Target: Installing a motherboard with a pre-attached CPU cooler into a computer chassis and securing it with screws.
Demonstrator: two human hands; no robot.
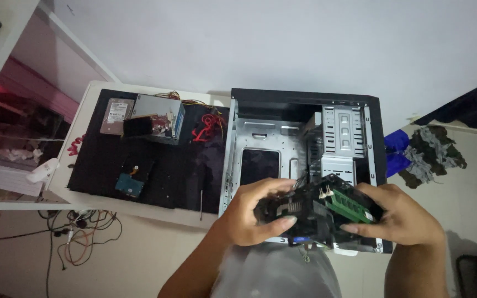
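Motherboard (316, 209), a dark rectangular circuit board with green memory sticks standing along its right portion and a ribbed metal heatsink near its left end, is held tilted in the air just above the lower edge of the open computer case. Its surface is crowded with small black parts, and a few pale connectors show near the memory sticks; finer detail is lost in the dim light.

Below and behind it lies the black and silver metal computer case (305, 138) on its side, the side panel off, the bare steel tray facing up with a dark rectangular cut-out in it. The drive cage of perforated silver metal (342, 132) fills the right part of the case, so the free room inside is on the left and centre of the tray. The case's black rim runs along the top and right.

Left of the case a black mat (106, 165) covers a white table, carrying a grey power supply box (158, 117) with red and yellow wires, a silver hard drive (117, 116) and a second drive with a blue board (130, 185). A thin screwdriver (201, 204) lies near the mat's front edge.

The left hand (247, 215) clasps the board's left end, fingers curled over top and thumb beneath. The right hand (401, 218) grips the right end beside the memory sticks. The board spans between both hands.
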